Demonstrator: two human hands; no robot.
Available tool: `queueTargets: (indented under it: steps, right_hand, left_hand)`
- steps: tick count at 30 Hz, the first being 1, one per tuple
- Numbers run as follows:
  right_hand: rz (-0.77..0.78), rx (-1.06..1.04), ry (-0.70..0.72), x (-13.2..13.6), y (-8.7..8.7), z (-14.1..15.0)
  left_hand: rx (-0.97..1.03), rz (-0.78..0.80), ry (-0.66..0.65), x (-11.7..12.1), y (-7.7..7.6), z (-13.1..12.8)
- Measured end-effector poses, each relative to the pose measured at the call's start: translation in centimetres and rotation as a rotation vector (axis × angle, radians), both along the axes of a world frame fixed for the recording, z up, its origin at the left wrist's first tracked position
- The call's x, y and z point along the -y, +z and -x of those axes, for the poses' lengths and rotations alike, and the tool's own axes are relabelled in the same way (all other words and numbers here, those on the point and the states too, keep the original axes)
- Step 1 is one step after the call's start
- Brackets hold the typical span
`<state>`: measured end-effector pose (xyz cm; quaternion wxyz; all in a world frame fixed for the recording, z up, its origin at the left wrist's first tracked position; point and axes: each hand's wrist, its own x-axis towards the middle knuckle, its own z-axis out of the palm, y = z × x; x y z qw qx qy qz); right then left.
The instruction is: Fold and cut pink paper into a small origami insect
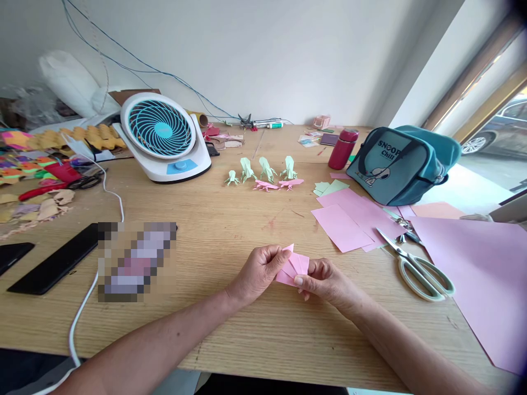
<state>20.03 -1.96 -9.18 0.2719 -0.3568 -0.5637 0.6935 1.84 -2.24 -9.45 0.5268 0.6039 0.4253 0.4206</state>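
Note:
Between my two hands is a small piece of folded pink paper point(293, 267), creased, with a pointed corner sticking up. My left hand point(262, 270) pinches its left side, thumb on top. At the lower right edge, my right hand point(325, 281) grips it between thumb and fingers. Beyond the hands stand several green origami frogs point(267, 169) in a row. Two pink origami figures point(291, 184) lie just in front of them. To the right, sheets of pink paper point(343, 227) overlap on the table, near white-handled scissors point(420, 271).
A white and blue fan point(162, 131) stands at the back left, its white cable point(86, 307) running down the table. A red bottle point(343, 149) and a teal bag point(395, 164) are at the back right. Black flat devices point(57, 258) lie at left; a large pink sheet point(481, 274) lies right.

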Motion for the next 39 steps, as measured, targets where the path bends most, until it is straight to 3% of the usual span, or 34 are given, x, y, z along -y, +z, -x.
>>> queueTargets:
  steps: [11,16,26,30,34,39]
  right_hand:
    - [-0.073,-0.028,0.098,0.2,-0.8,-0.7]
    - [-0.103,0.022,0.127,0.5,-1.0,-0.5]
    - [-0.198,0.03,0.15,0.6,-1.3,-0.5]
    - [-0.207,-0.019,0.126,0.5,-0.5,-0.6]
    - [-0.187,-0.038,0.069,0.5,0.4,-0.4]
    - [-0.164,-0.008,0.045,0.6,-0.3,0.0]
  left_hand:
    - [0.072,0.112,-0.021,0.0,0.1,0.3]
    - [0.034,0.108,-0.102,-0.3,0.4,0.7]
    - [0.025,0.04,-0.056,-0.5,0.0,0.8]
    - [-0.037,-0.027,-0.036,-0.4,0.0,1.0]
    - [-0.11,-0.076,-0.098,-0.2,0.1,1.2]
    - [-0.153,-0.084,-0.173,0.0,0.5,1.3]
